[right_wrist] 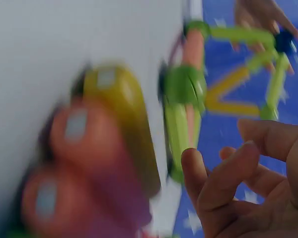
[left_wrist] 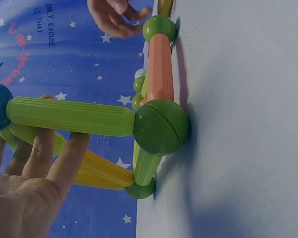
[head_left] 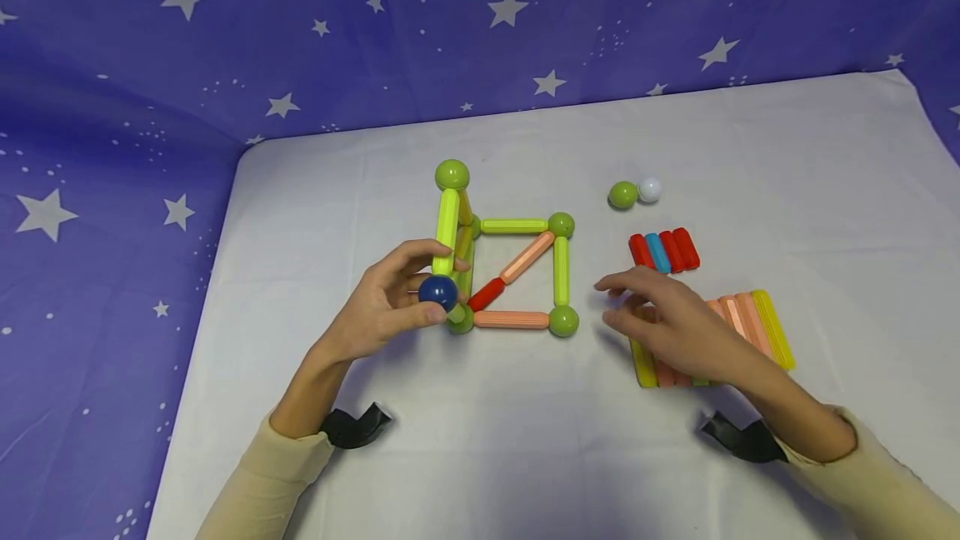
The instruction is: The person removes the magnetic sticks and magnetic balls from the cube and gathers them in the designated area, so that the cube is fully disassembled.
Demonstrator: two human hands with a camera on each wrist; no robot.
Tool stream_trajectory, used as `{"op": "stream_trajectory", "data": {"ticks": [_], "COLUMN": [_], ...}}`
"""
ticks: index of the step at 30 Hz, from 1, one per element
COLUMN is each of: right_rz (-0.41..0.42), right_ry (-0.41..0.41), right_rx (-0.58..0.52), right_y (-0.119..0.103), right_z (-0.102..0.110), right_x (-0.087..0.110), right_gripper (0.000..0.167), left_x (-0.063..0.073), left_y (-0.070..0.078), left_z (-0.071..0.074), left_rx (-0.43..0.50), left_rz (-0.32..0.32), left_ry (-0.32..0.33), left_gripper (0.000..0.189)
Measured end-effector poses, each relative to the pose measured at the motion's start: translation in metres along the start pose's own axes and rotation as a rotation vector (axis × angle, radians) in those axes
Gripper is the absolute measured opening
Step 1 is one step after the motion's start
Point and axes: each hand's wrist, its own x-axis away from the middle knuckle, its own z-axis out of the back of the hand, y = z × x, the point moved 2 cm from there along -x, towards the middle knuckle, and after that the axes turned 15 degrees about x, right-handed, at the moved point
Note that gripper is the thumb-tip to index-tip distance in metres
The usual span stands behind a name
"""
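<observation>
My left hand holds a magnetic-stick frame at its upper near-left corner, with the thumb against the dark blue ball and fingers around it and the light green rod. That rod runs back to a raised green ball. A square base lies on the table, with green corner balls, light green rods and a coral rod. Across it runs a diagonal of a red rod and a coral one. Yellow rods brace the upright side. My right hand, fingers loosely bent and holding nothing, hovers over the loose rods.
Beneath and beside the right hand lies a row of yellow and coral rods. Behind it are short red and blue rods. Farther back, a loose green ball touches a white ball. A starry blue cloth hangs behind the white table.
</observation>
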Motion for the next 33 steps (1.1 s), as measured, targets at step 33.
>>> {"op": "stream_trajectory", "data": {"ticks": [33], "right_rz": [-0.044], "right_ry": [-0.214], "right_rx": [0.023], "right_y": [-0.015], "right_z": [-0.023], "right_x": [-0.058], "right_gripper": [0.045], "left_x": [0.007], "left_y": [-0.003], "left_z": [-0.012], "left_rx": [0.032], "left_rz": [-0.03], "left_ry": [0.071], "left_gripper": [0.061]}}
